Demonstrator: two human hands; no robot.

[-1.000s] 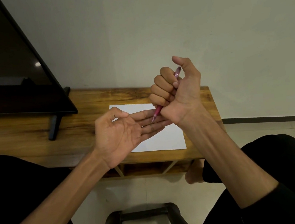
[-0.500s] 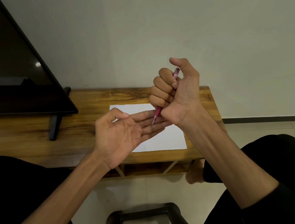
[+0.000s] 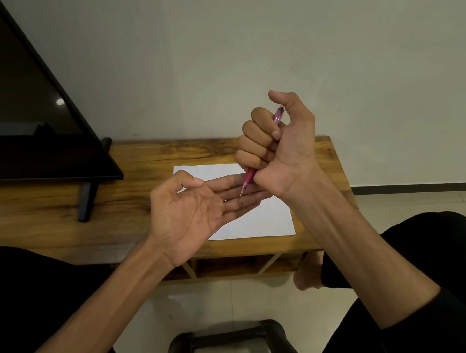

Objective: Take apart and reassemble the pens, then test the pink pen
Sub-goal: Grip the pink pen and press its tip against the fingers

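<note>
My right hand [image 3: 277, 144] is closed in a fist around the pink pen [image 3: 249, 178], thumb raised beside the pen's clear top end. The pen points down and left, and its metal tip rests against the fingers of my left hand [image 3: 192, 216]. That hand lies palm up with fingers stretched out flat and holds nothing. Both hands hover over a white sheet of paper [image 3: 263, 219] on the wooden table [image 3: 143, 169]. No other pen is visible.
A black TV screen [image 3: 13, 115] on a stand fills the left of the table. The pale wall rises behind. A dark stool [image 3: 229, 349] stands on the tiled floor below my arms, between my black-clad knees.
Almost nothing has shifted. My right hand still grips the pen with its tip against my left fingers; the thumb has moved slightly by the pen's top.
</note>
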